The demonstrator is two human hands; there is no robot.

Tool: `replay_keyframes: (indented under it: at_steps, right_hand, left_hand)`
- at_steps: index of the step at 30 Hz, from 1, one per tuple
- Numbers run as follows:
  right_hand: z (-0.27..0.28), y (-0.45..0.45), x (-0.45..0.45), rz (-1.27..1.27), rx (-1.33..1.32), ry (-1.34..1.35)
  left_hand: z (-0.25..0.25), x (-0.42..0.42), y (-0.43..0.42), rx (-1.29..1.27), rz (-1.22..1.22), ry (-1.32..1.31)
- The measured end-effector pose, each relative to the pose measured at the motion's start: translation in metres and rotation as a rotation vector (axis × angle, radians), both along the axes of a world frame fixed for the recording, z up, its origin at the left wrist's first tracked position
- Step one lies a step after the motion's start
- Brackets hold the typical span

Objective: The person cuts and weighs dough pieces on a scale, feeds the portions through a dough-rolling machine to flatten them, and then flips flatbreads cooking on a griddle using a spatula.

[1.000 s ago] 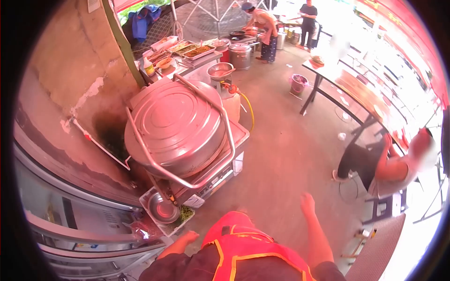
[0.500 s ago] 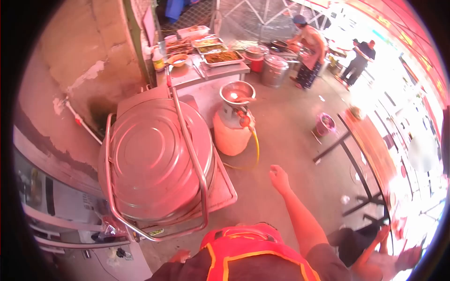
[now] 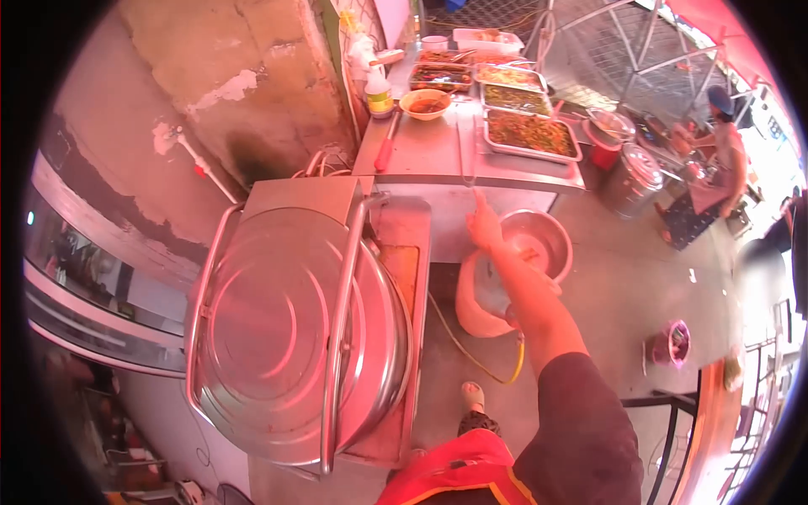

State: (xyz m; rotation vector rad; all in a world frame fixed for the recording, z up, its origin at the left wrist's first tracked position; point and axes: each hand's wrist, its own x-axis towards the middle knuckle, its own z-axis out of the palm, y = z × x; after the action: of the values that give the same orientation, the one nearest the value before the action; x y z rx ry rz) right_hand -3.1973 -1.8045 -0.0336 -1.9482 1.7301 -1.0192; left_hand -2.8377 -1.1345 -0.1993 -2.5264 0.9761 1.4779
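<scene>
My right hand (image 3: 483, 223) reaches out at the front edge of the steel table (image 3: 412, 151), its index finger stretched forward and nothing visible in it. Just beyond the fingertip lie metal tongs (image 3: 465, 156), their near end at the table edge; I cannot tell whether the finger touches them. Below my forearm stands a gas cylinder (image 3: 480, 295) with a metal bowl (image 3: 551, 240) on top, partly covered by the arm. Several trays of food, among them a large one (image 3: 532, 135), stand past the tongs. My left hand is out of view.
A big round steel lidded cooker (image 3: 286, 311) with tube handles fills the left side. On the table are an orange bowl (image 3: 425, 104), a bottle (image 3: 379, 93) and a red-handled tool (image 3: 387, 143). A yellow hose (image 3: 505, 374) crosses the floor. Another person (image 3: 715, 168) works at right.
My view has turned and moved closer to the steel table. My right hand has gone from over the floor to the table edge near the tongs. My left hand has left the view.
</scene>
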Motion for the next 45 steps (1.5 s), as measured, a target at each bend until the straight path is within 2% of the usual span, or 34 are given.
replay_keyframes:
  at_steps: [7,11,15,20,22,25,27,29,32,35,38,39,41,42,45]
  right_hand:
    - [-0.017,-0.097,0.02,-0.047,0.324,0.145]
    - [-0.006,-0.093,0.024,-0.053,0.158,0.239]
    - [0.012,-0.056,0.032,-0.004,0.128,0.073]
    - [0.033,0.079,0.021,-0.052,-0.004,-0.373]
    - [0.04,0.153,0.009,0.008,-0.072,-0.428]
    - [0.055,0.287,-0.005,-0.011,-0.232,-0.112]
    - [0.038,0.375,-0.006,-0.057,-0.316,-0.077]
    - [0.045,0.464,0.005,-0.111,-0.16,0.028]
    - [0.03,0.547,0.012,-0.424,0.389,-0.077]
    - [0.01,0.62,0.021,-0.625,0.59,-0.672]
    - [-0.03,0.686,0.0,-0.59,0.563,-0.36]
    - [-0.023,0.699,-0.009,-0.625,0.622,-0.346]
    - [-0.008,0.747,0.008,-0.683,0.793,-0.359]
    - [-0.024,0.762,0.006,-0.659,0.837,-0.298]
    - [-0.102,0.829,-0.017,-0.589,0.864,-0.005]
  left_hand:
    - [0.042,-0.044,-0.061,-0.019,0.121,-0.044]
    - [0.054,-0.039,-0.075,-0.011,0.135,-0.077]
    - [0.053,-0.027,-0.078,-0.035,0.113,-0.092]
    - [0.043,0.007,-0.059,-0.096,0.043,-0.102]
    - [0.033,0.024,-0.041,-0.121,0.003,-0.103]
    - [0.015,0.063,-0.002,-0.172,-0.047,-0.116]
    - [0.002,0.094,0.031,-0.21,-0.08,-0.13]
    - [-0.012,0.125,0.061,-0.256,-0.101,-0.145]
    - [-0.033,0.168,0.095,-0.33,-0.111,-0.168]
    - [-0.044,0.195,0.11,-0.422,-0.094,-0.198]
    - [-0.057,0.192,0.09,-0.511,-0.061,-0.221]
    - [-0.061,0.191,0.086,-0.531,-0.054,-0.24]
    - [-0.042,0.208,0.098,-0.734,-0.022,-0.259]
    - [-0.032,0.216,0.096,-0.856,0.002,-0.271]
    - [-0.054,0.22,0.09,-0.821,0.138,-0.149]
